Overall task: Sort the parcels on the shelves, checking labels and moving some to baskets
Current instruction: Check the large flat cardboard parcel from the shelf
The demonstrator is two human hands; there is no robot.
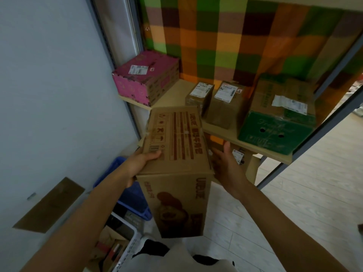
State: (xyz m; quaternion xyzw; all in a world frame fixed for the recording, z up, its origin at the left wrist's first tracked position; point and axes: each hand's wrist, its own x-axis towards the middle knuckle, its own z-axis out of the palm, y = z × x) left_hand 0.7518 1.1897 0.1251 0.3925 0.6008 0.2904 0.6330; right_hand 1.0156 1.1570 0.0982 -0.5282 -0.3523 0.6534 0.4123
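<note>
Behind the shelf (pixel 172 93) hung a checked cloth (pixel 235 36) of green, orange and brown, with a pale wall (pixel 49 85) to its left and a light plank floor (pixel 304 203) below.

The person held a long cardboard box (pixel 176 154) out in front of the body. Its far end overlapped the shelf's front edge and its near end tipped downward. The left hand (pixel 141 163) gripped the box at its left edge, thumb laid across the printed top and fingers hidden round the side. The right hand (pixel 225 165) was spread, fingers straight and thumb raised, palm turned towards the box's right side. Whether it touched the cardboard could not be told.

Beyond the left hand, at the far left of the shelf board, sat a pink box (pixel 145 77) with a white label on top. Beyond the right hand stood a small brown parcel (pixel 199 95) and, just beside it, a second brown parcel (pixel 225 103), each labelled. To their right was a green box (pixel 275 122), also labelled.

Just behind the right hand, under the board, part of a lower parcel (pixel 238 156) showed. Below the left forearm lay a blue basket (pixel 133 195), and nearer the person a white basket (pixel 132 232) with goods in it.
</note>
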